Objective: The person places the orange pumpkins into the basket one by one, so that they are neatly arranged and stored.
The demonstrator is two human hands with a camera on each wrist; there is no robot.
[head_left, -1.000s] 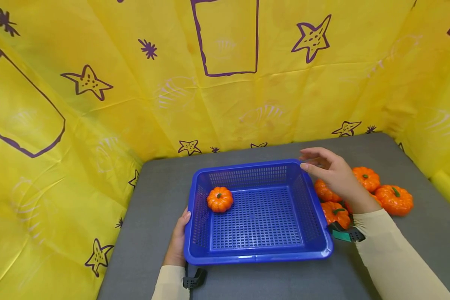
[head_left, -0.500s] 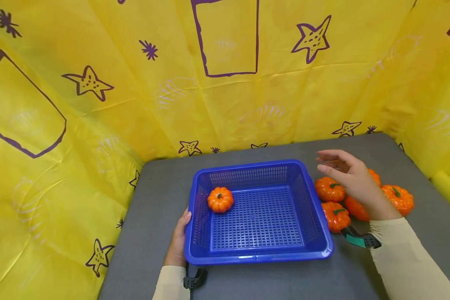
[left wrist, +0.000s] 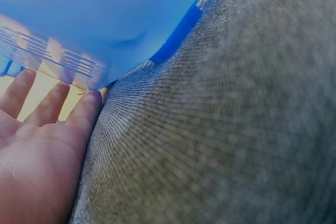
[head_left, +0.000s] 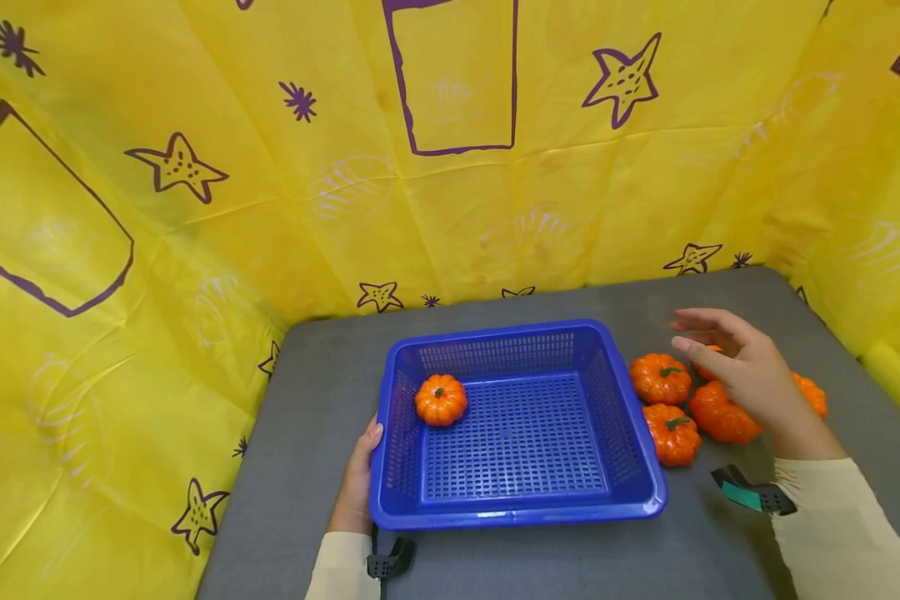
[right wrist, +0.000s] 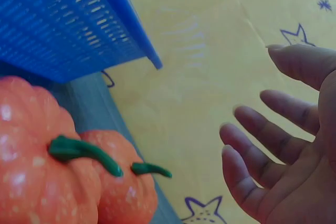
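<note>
A blue plastic basket (head_left: 513, 433) with slotted walls stands on the grey table, and one small orange pumpkin (head_left: 441, 400) lies inside at its left. My left hand (head_left: 362, 471) holds the basket's left side, thumb at the rim; in the left wrist view its fingers (left wrist: 50, 100) touch the outer wall. Right of the basket, several orange pumpkins with green stems sit grouped, among them a front pumpkin (head_left: 672, 435) and a rear pumpkin (head_left: 660, 379). Above this group hovers my right hand (head_left: 750, 367), fingers spread and loosely bent, holding nothing; it partly hides the farther pumpkins.
Yellow cloth (head_left: 450, 217) with purple drawings hangs behind the table and along both sides. Grey tabletop (head_left: 315, 392) shows to the left of the basket and in front of it. A black wrist strap (head_left: 753, 492) is by the right sleeve.
My right hand has moved from the basket's far right corner rightward to above the pumpkins, uncovering the nearer ones. The left hand, the basket and the pumpkin inside have stayed put.
</note>
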